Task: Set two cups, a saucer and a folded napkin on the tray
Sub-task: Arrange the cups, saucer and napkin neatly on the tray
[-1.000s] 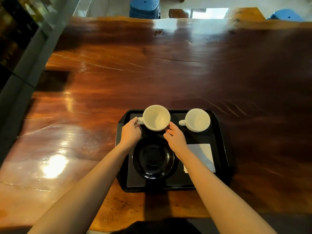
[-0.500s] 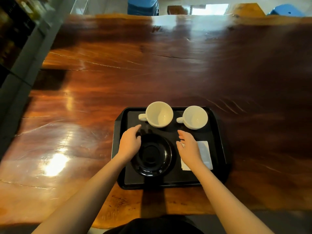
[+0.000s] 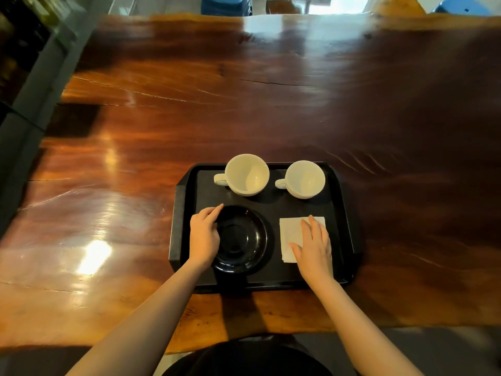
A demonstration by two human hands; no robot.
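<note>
A black tray lies near the front edge of the table. Two white cups stand upright along its far side, the left cup and the right cup, both handles pointing left. A black saucer sits at the tray's near left. My left hand rests against the saucer's left rim, fingers curled around it. A folded white napkin lies at the near right. My right hand lies flat on the napkin, fingers spread, covering its right half.
The tray rests on a wide glossy wooden table. Blue stools stand beyond the far edge. A grey ledge runs along the left side.
Both hands let go of the left cup and drew back towards me. The left hand came to the saucer's rim; the right hand moved right and settled flat on the napkin.
</note>
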